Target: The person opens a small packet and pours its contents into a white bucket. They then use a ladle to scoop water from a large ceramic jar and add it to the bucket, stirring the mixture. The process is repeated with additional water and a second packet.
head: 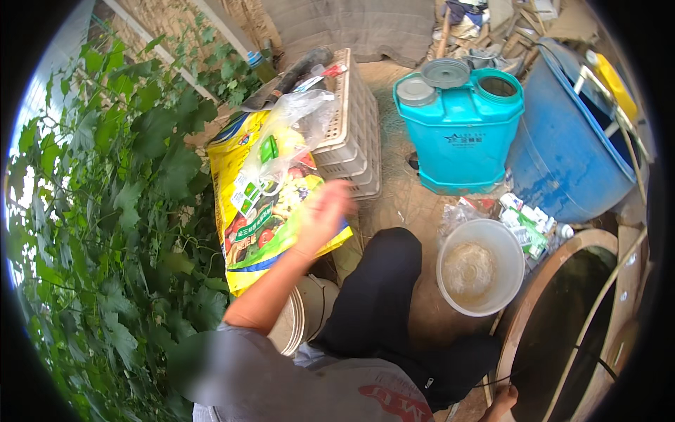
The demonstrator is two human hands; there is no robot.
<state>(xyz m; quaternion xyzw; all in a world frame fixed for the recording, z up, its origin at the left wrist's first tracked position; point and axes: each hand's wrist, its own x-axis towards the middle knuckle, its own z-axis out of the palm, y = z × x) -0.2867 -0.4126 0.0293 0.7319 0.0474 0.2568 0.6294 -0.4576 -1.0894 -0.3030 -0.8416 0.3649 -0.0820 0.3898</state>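
My left hand (328, 211), blurred, is above the lower right part of a yellow printed plastic sack (234, 216). Nothing shows in its fingers, though the blur hides how they are held. A clear plastic bag (285, 124) lies on the sack, beside a stack of white plastic crates (350, 142). At the bottom edge, my right hand (503, 402) is partly in view beside the rim of a large round water-filled vessel (532, 285); its grip is unclear. A thin dark line passes near it. A translucent plastic bucket (448, 287) with some cloudy liquid stands on the ground before my knees.
A turquoise backpack sprayer tank (459, 142) stands ahead, its filler hole uncovered and a grey lid (445, 72) on top. Behind it leans a blue plastic barrel (569, 137). Small bottles and packets (530, 227) lie beside the bucket. Leafy vines (132, 211) crowd the left; a pale bucket (316, 298) is beside my leg.
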